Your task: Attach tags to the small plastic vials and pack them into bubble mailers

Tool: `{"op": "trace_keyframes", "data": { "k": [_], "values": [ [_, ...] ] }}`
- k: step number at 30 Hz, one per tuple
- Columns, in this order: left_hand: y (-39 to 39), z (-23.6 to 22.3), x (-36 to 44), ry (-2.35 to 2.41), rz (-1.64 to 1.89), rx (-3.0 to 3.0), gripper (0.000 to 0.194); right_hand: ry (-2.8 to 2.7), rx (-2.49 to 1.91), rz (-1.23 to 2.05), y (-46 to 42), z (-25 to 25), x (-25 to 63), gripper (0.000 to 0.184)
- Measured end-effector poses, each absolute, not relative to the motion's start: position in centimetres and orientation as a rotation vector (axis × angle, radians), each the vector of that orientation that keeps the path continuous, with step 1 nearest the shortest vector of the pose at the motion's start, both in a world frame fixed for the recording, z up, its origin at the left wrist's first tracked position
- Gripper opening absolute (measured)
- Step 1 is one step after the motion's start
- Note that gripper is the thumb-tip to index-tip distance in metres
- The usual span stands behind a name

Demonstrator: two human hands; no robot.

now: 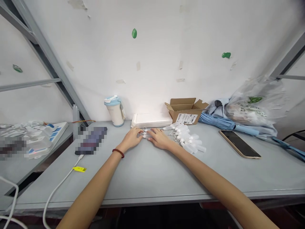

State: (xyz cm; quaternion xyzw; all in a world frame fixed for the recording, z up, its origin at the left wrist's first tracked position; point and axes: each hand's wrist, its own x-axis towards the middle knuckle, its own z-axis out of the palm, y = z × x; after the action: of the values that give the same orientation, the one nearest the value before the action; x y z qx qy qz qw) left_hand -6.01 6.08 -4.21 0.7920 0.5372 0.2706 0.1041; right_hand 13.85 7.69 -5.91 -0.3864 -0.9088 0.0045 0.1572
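Note:
Both my arms reach far across the grey table (147, 178). My left hand (131, 139), with a dark red bead bracelet at the wrist, and my right hand (159, 138) meet at a small white plastic piece (145, 135) between their fingertips. The fingers of both hands are curled and pinched on it. Just right of my right hand lies a heap of several small white bottles (188, 138). Behind the hands sits a flat stack of white sheets (151, 120).
A cup with a light blue lid (115, 111) and an open cardboard box (186, 109) stand by the wall. A phone (239, 143) lies at the right, near a blue umbrella (235, 127) and a plastic bag (254, 101). A blurred dark device (91, 140) with a white cable (59, 187) lies at the left.

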Motion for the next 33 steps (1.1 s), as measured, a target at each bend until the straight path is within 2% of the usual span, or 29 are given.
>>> {"op": "trace_keyframes", "data": {
  "k": [4, 9, 16, 21, 27, 33],
  "values": [
    [6.0, -4.4, -6.5, 1.498, 0.825, 2.237, 0.037, -2.580, -1.012, 0.019, 8.4, -6.6, 12.7, 0.042],
    [6.4, -4.5, -7.4, 1.659, 0.813, 2.225, 0.033, -2.575, -0.900, 0.033, 10.1, -6.9, 10.9, 0.040],
    [6.7, -5.0, -7.5, 1.802, 0.721, 2.369, 0.041, -2.577, -0.815, -0.173, 10.7, -5.8, 10.3, 0.031],
    [6.4, -5.2, -6.7, 1.733, 0.742, 2.433, 0.048, -2.575, -0.922, -0.247, 9.8, -4.1, 13.7, 0.033],
    [6.1, -5.3, -5.5, 1.630, 0.741, 2.577, 0.047, -2.542, -1.271, -0.333, 9.8, -2.5, 19.3, 0.021],
    [6.6, -5.9, -4.8, 1.554, 0.620, 2.625, 0.049, -2.547, -1.505, -0.436, 9.5, -2.7, 21.9, 0.029]
  ]
}}
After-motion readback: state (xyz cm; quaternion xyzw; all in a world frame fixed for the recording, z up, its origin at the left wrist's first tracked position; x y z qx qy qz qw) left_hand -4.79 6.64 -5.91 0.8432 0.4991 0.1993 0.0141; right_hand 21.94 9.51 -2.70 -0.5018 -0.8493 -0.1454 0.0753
